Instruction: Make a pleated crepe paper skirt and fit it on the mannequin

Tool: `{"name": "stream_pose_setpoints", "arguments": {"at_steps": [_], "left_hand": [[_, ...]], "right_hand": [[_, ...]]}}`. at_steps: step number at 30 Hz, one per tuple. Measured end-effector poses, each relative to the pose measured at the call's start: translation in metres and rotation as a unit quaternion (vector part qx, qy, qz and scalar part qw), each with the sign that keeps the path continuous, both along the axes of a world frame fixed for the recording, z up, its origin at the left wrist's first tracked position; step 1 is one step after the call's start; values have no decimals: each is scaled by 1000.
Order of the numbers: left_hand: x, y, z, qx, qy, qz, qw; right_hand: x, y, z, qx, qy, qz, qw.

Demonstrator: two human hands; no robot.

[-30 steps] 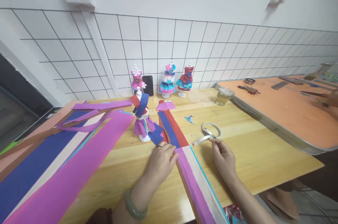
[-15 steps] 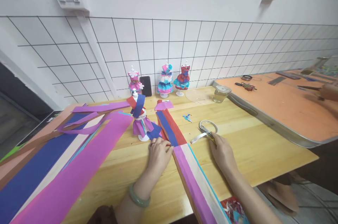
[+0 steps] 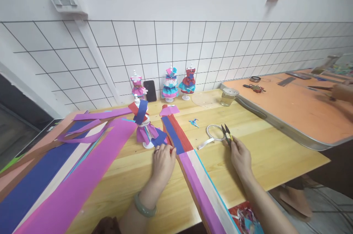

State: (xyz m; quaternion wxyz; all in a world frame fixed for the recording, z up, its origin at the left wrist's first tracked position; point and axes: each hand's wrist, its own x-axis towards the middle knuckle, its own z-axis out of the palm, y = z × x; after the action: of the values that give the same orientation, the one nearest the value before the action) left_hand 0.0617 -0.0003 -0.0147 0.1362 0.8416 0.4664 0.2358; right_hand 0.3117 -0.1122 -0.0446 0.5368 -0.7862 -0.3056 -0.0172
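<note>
My right hand is closed around small thread snips, their dark blades pointing away and apart. My left hand, wearing a green bangle, rests on the table with bent fingers closed at the edge of a blue crepe paper piece; a bit of red shows at the fingertips. Just behind it stands a small white dress form with a red and blue top and purple skirt. Beside my left hand lie blue and red crepe strips, above long purple and cream strips.
A tape roll with a loose end lies near the snips. Several crepe sheets cover the left side. Three dressed forms and a phone stand by the wall. A lidded cup is near the orange table, where another person's hand shows.
My right hand has moved right with the snips, lifting them away from the tape roll, and the blades now show clearly. My left hand has stayed at the blue paper.
</note>
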Motion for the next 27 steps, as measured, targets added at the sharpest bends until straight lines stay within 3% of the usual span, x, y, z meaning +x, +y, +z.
{"name": "stream_pose_setpoints", "arguments": {"at_steps": [9, 13, 15, 18, 20, 22, 27], "left_hand": [[7, -5, 3, -8, -3, -7, 1000], [12, -2, -2, -98, -103, -38, 989], [16, -2, -6, -213, -163, -39, 963], [22, -3, -7, -398, -241, -29, 885], [24, -4, -5, -471, -269, -25, 840], [26, -5, -2, -500, -259, -35, 825], [28, -6, -5, -501, -216, -45, 837]], "right_hand": [[0, 2, 0, 110, 133, 45, 984], [-7, 0, 6, 156, 160, 50, 973], [-11, -2, 10, 175, 175, 60, 967], [-16, -4, 16, 188, 200, 79, 958], [-19, -4, 17, 185, 209, 88, 956], [-20, -3, 18, 178, 208, 99, 957], [-29, -3, 18, 113, 133, 120, 977]]}}
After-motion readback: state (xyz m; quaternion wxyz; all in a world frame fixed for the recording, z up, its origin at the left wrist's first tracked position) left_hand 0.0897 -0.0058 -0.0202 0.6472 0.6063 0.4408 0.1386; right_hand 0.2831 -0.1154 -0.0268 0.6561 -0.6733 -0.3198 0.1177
